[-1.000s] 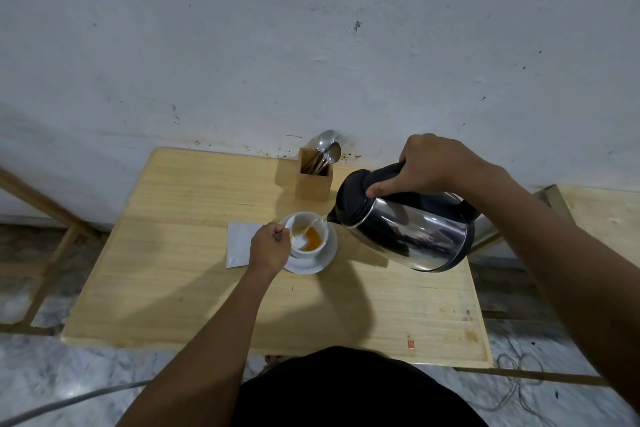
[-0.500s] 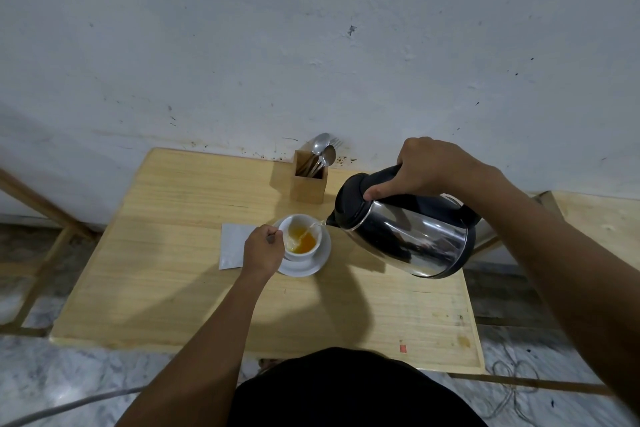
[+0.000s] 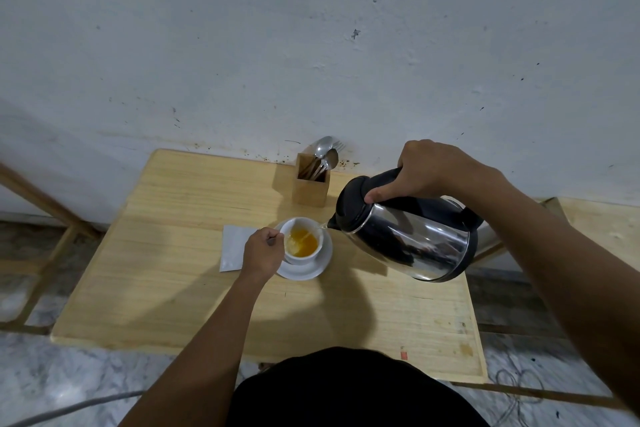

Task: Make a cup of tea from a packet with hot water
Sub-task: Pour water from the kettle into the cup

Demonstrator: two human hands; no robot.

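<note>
A white cup with orange-yellow tea stands on a white saucer near the middle of the wooden table. My left hand is closed on the cup's handle at its left side. My right hand grips the black handle of a steel kettle, tilted with its spout over the cup's right rim. A thin stream of water falls into the cup. A white packet lies flat just left of the saucer, partly under my left hand.
A wooden holder with spoons and a fork stands behind the cup near the wall. Another wooden surface lies at the right. Wooden frame bars stand at the left. The floor is marble, with a cable at lower right.
The tea level in the cup has risen as the kettle keeps pouring. Both hands stay in nearly the same pose.
</note>
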